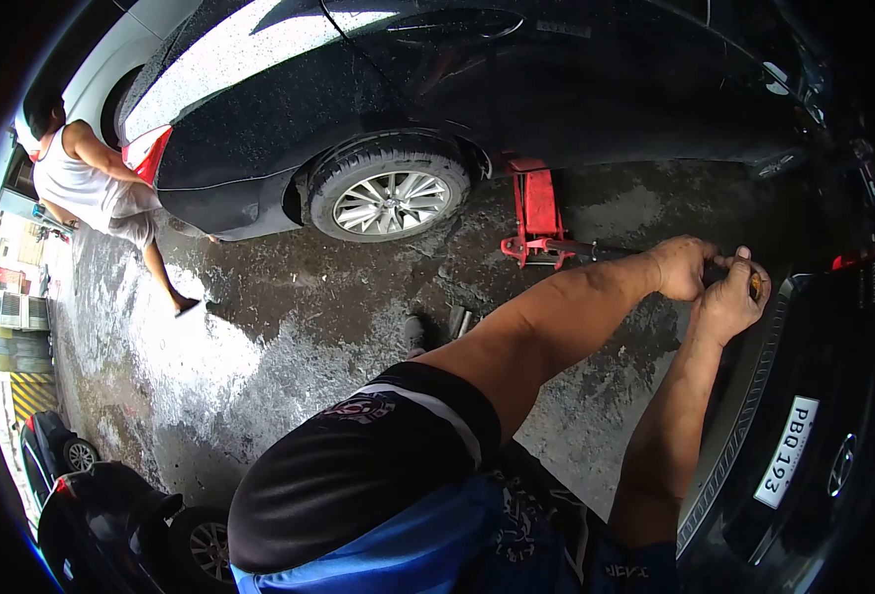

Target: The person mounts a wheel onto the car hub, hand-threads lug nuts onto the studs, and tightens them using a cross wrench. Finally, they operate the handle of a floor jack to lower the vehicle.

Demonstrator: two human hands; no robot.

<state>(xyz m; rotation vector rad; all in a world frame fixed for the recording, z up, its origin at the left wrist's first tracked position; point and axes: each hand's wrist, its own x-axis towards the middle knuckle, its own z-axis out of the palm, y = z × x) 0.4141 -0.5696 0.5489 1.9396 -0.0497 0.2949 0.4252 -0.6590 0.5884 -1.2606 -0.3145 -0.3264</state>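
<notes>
A red floor jack [538,213] stands on the wet concrete, its front end at the lower side of the black car [596,99], behind the wheel. From it a dark jack handle [604,252] runs right to my hands. My left hand [685,267] is closed round the handle's far part. Close beside it, my right hand [732,300] is also closed at the handle's end, thumb up. A small orange-brown piece shows at its curled fingers; I cannot make out what it is. The car's silver-rimmed wheel [393,200] is left of the jack.
A dark car with a licence plate [786,452] stands close on my right. A person in white [96,178] walks by the black car's red tail light [146,154]. Another dark car [125,525] is at lower left. My shoe [414,333] shows on the stained floor [299,366].
</notes>
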